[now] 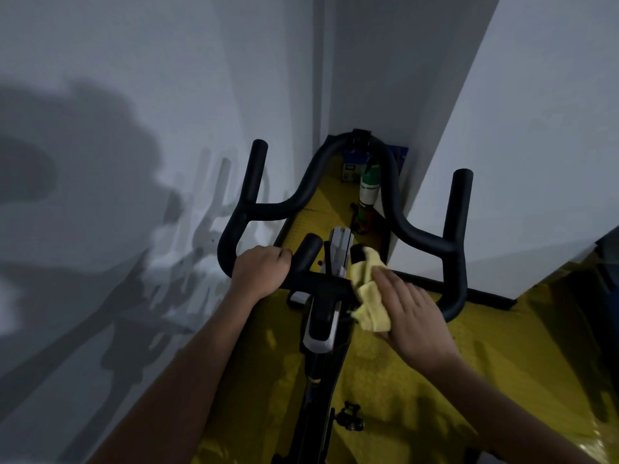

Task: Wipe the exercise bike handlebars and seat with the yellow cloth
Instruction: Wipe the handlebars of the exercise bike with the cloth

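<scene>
Yellow cloth [368,298] under the flat right hand [413,318] hides the handlebars [422,236]; left hand [261,271] grips them.

A yellow floor [418,380] carries the exercise bike [321,329]. At the far corner a green bottle [369,185] stands beside a small pale box [348,170], with what may be an orange object [363,217] just before the bottle

Black handlebars [348,182], a pale yellow cloth [370,296], a yellow floor [418,380] with fine dotted texture, grey-white walls [134,95], a green and white bottle [369,187]
</scene>
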`<action>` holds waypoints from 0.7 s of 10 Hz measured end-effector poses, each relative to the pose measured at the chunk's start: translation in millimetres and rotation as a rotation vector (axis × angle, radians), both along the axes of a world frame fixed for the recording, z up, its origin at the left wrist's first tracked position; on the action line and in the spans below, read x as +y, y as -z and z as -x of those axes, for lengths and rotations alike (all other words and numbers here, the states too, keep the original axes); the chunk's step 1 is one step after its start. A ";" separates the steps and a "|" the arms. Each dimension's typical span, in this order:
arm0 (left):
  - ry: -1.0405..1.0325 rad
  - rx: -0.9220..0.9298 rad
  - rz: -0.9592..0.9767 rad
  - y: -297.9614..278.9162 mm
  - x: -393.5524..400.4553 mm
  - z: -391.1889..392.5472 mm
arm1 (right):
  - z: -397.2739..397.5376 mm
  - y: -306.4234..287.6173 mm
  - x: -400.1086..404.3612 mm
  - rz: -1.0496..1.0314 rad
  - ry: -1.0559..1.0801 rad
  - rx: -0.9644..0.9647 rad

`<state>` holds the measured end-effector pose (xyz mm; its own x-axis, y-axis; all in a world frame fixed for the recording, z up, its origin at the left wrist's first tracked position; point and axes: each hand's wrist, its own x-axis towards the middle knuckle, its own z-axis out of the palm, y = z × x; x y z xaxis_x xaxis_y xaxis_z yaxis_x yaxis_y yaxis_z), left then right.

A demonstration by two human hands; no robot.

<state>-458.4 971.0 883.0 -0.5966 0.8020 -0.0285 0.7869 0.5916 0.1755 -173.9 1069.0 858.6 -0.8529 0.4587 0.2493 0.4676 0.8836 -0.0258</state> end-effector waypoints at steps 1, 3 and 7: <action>0.068 0.060 0.029 -4.4 0.7 -2.0 | 2.4 -2.6 -0.3 0.042 0.148 0.034; 0.067 0.023 0.027 -10.6 0.7 -7.5 | 50.4 -19.8 -8.1 0.247 0.315 0.243; -0.028 -0.213 -0.306 -27.0 1.3 -54.3 | 14.2 -17.7 -2.1 0.225 0.194 0.235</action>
